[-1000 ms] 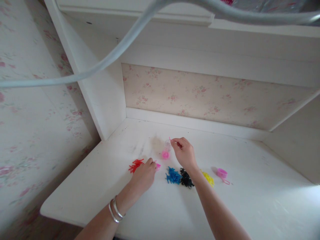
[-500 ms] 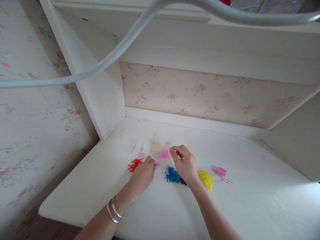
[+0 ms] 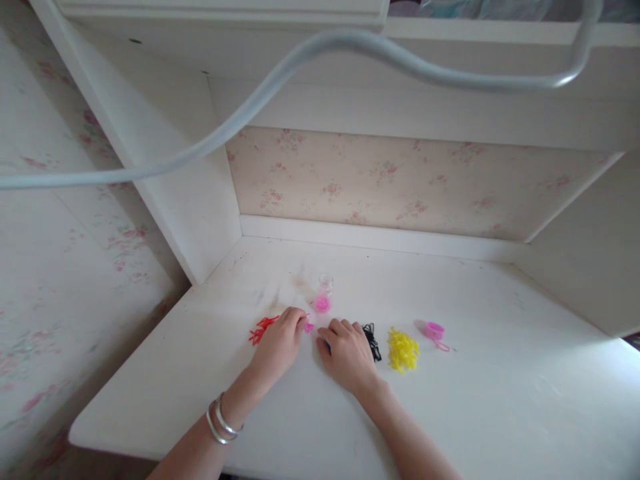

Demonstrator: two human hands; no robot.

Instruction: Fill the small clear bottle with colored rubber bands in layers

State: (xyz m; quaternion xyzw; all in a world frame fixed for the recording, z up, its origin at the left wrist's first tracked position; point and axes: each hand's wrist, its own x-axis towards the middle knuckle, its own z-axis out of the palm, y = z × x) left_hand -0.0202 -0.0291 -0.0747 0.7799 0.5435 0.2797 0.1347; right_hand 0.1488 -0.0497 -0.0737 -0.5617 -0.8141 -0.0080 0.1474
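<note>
My left hand [image 3: 279, 341] is closed in a pinch beside the red strands [image 3: 263, 330], with a small pink piece [image 3: 309, 327] at its fingertips. My right hand [image 3: 349, 355] rests low over the blue strands [image 3: 327, 348], which it mostly covers. Its fingers are curled, thumb and forefinger close together; anything between them is too small to make out. Just beyond both hands lies a round pink clump [image 3: 323, 303], in front of a small clear container [image 3: 325, 283].
Black bands [image 3: 371, 342] and a pile of yellow pieces [image 3: 403, 350] lie right of my right hand. Farther right is a pink ring-shaped piece with a loop [image 3: 435, 331]. A pale cable [image 3: 345, 40] crosses the upper view, under a white shelf [image 3: 450, 113].
My right hand has come down and nearer from beside the clear container to the blue strands, uncovering the black bands. My left hand has stayed beside the red strands. The view has shifted slightly.
</note>
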